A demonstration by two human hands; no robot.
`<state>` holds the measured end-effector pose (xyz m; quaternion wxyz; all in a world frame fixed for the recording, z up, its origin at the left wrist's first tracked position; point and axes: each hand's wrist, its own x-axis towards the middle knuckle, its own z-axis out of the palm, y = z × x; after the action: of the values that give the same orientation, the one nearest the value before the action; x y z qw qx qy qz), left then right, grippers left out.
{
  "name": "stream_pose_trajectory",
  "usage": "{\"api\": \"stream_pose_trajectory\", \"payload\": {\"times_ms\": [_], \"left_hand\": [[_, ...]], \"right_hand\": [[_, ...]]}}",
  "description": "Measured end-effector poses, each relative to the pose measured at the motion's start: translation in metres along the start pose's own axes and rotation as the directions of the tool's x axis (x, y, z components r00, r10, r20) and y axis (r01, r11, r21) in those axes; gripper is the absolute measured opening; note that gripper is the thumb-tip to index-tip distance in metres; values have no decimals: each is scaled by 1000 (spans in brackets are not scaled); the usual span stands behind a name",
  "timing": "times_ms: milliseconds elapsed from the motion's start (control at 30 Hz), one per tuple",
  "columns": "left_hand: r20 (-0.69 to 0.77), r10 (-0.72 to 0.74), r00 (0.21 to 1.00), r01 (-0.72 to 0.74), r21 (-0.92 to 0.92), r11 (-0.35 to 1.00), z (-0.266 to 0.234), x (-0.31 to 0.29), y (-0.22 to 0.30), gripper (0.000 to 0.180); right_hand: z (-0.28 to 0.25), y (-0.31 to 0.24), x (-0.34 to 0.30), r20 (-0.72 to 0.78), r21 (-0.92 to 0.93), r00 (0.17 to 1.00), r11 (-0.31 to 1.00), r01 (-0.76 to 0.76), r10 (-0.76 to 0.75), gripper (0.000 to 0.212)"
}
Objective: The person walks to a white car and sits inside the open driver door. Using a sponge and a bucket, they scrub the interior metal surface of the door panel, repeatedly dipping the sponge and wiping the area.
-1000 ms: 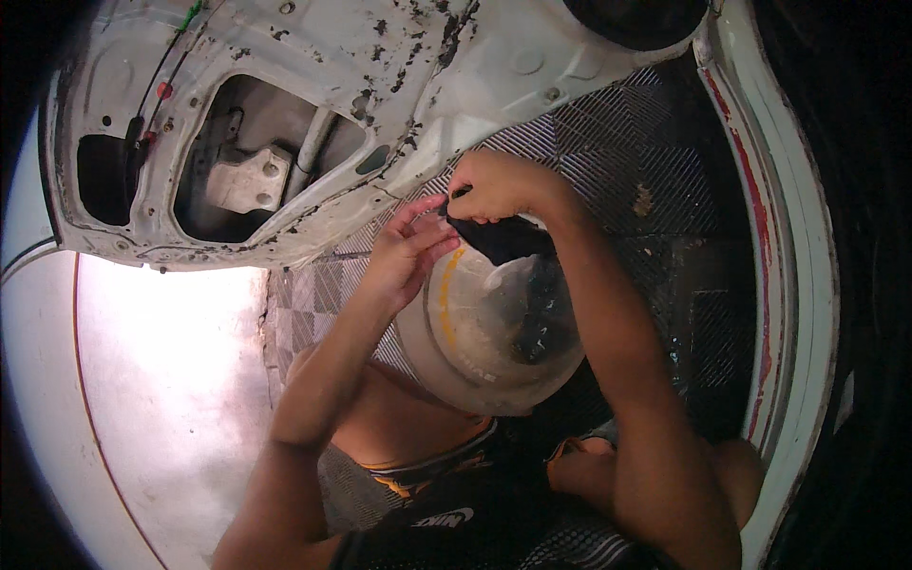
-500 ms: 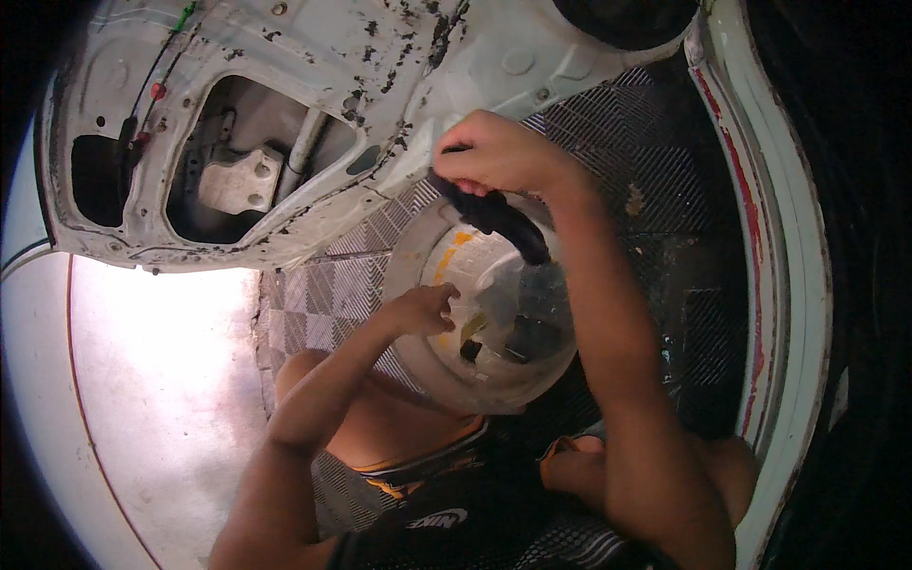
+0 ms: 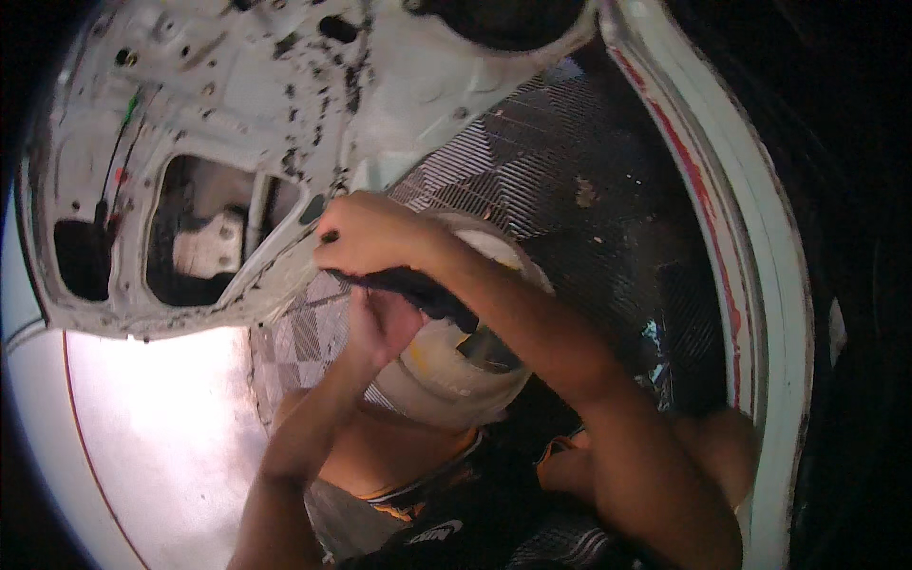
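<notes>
My right hand is closed on a black cloth, which hangs and stretches down toward the right. My left hand is raised against the underside of the cloth, palm turned up. Its fingers are mostly hidden behind the cloth and the right hand. Below both hands stands a round, whitish plastic bucket with yellow marks, between my legs. My right forearm crosses over part of its opening. Something dark shows within it, too unclear to name.
A stripped car door with cut-outs and black residue stands open at the front left. The pale door frame with a red stripe curves along the right. Underfoot lies a patterned dark floor. A pale car panel bends along the left.
My right hand has moved left and down with the black cloth. The left hand has left its place over the bucket and come up against the cloth. My view has shifted.
</notes>
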<state>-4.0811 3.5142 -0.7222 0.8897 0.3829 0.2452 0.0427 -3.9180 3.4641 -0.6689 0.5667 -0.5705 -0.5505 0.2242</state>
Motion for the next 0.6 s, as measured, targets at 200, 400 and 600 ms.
{"api": "stream_pose_trajectory", "payload": {"times_ms": [200, 400, 600], "left_hand": [[-49, -295, 954, 299, 129, 945, -57, -9, -41, 76], [140, -69, 988, 75, -38, 996, -23, 23, -15, 69], [17, 102, 995, -100, -84, 991, -4, 8, 30, 67]], "right_hand": [[8, -40, 3, -28, 570, 1000, 821, 14, 2, 25], [10, -53, 2, -180, 326, 980, 935, 141, -85, 26], [2, -13, 2, -285, -170, 958, 982, -81, 30, 28]]}}
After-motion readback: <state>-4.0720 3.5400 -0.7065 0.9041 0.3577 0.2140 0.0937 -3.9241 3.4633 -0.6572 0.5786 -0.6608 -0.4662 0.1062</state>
